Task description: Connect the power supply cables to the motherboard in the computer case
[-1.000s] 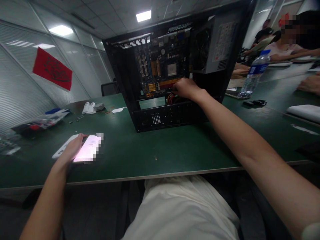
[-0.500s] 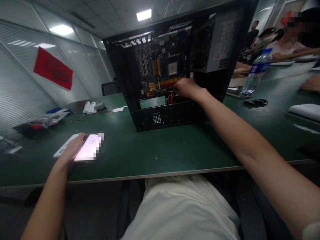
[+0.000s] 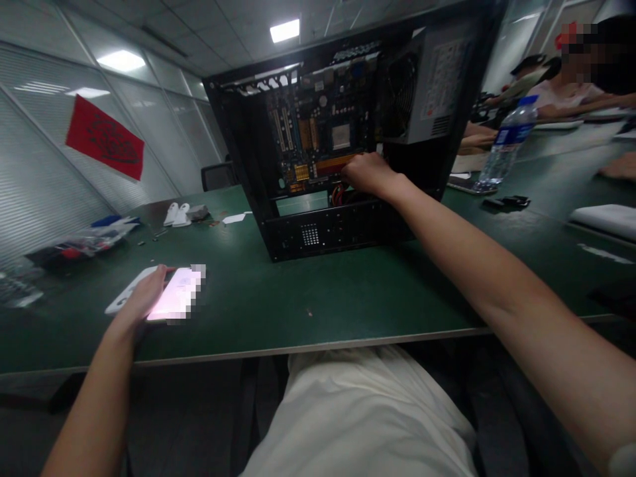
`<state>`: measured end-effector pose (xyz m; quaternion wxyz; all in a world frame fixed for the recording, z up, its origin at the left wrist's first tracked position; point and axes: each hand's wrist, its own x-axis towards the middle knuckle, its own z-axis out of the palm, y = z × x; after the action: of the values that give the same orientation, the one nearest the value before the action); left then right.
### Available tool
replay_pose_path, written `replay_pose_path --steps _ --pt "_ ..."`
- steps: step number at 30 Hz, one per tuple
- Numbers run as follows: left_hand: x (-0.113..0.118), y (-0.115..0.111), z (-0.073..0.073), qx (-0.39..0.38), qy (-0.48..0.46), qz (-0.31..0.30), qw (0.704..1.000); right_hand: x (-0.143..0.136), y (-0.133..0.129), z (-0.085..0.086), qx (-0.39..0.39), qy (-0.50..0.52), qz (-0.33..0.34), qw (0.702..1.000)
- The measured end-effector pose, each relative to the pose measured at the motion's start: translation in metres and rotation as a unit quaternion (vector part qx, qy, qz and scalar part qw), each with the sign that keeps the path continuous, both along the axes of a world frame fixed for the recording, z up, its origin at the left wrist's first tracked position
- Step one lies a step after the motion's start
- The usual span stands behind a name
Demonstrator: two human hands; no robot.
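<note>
A black computer case [image 3: 283,233] stands open-sided on the green table, with a motherboard [image 3: 342,109] and a grey power supply [image 3: 431,86] inside. My right hand [image 3: 368,173] reaches into the case at the lower edge of the motherboard, beside red and black cables [image 3: 338,195]. Its fingers are curled together, and whatever they hold is hidden. To the left, my left hand [image 3: 149,291] grips the near-left edge of a lit smartphone [image 3: 175,295], its screen facing up. Partly under that hand lies a white flat object [image 3: 126,291].
Plastic-wrapped parts [image 3: 79,244] and a pair of white objects [image 3: 177,214] lie on the table's left. At right stand a water bottle [image 3: 507,142], black small parts [image 3: 507,203] and a white box [image 3: 609,220]. Other people sit beyond, one person's hand [image 3: 619,167] on the table.
The view has shifted very slightly. Both hands keep nearly the same place, the right inside the case and the left at the smartphone.
</note>
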<state>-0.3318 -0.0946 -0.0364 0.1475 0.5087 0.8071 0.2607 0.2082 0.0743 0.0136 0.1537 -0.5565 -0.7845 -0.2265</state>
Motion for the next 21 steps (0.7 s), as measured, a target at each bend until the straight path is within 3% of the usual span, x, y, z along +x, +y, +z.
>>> replay_pose_path --steps 21 --pt "0.0016 -0.0004 0.0005 0.005 -0.007 0.006 1.000 0.0019 -0.0063 -0.0004 -0.008 0.020 0.007 1.000"
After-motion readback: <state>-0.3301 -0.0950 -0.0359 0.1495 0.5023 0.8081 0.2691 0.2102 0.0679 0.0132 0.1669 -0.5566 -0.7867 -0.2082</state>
